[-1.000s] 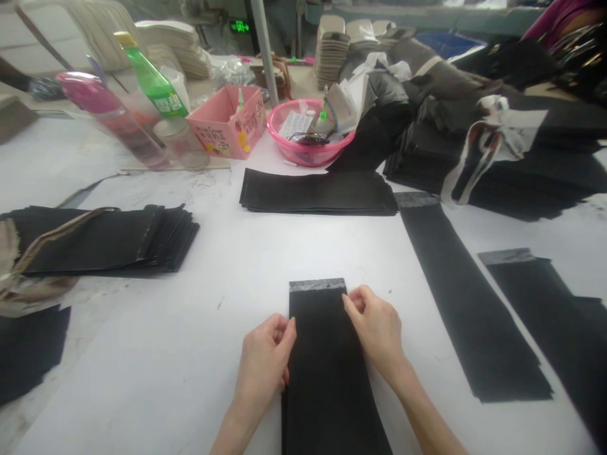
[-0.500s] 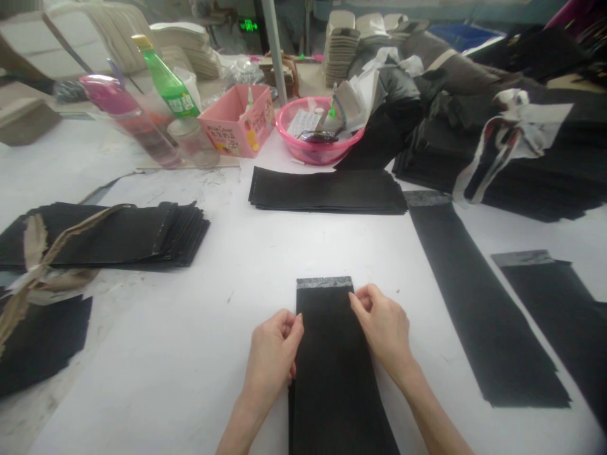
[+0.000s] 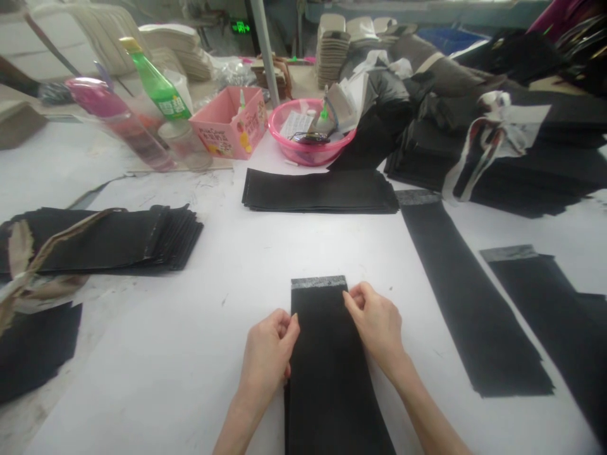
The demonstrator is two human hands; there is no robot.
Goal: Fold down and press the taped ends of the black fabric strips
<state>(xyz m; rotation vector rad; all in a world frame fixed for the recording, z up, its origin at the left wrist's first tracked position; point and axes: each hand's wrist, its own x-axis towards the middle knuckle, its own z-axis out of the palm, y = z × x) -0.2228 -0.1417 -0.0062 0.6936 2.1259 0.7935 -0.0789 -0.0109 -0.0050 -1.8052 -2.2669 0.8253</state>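
Directly in front of me a long black strip lies lengthwise, with a speckled grey band across its far end. My left hand pinches its left edge between thumb and forefinger. On the opposite edge, slightly farther up near the grey band, my right hand pinches the strip too. Another black layer shows along the strip's lower left side. To the right lie overlapping black strips with a grey end, and more black pieces beyond them.
A stack of black pieces lies ahead. Tied black bundles stand at left and far right. Along the back are a pink basin, a pink box, a green bottle and a pink-topped bottle.
The whole view has shifted slightly, so things appear a little farther left. Both hands keep their pinch on the strip's edges, in nearly the same places.
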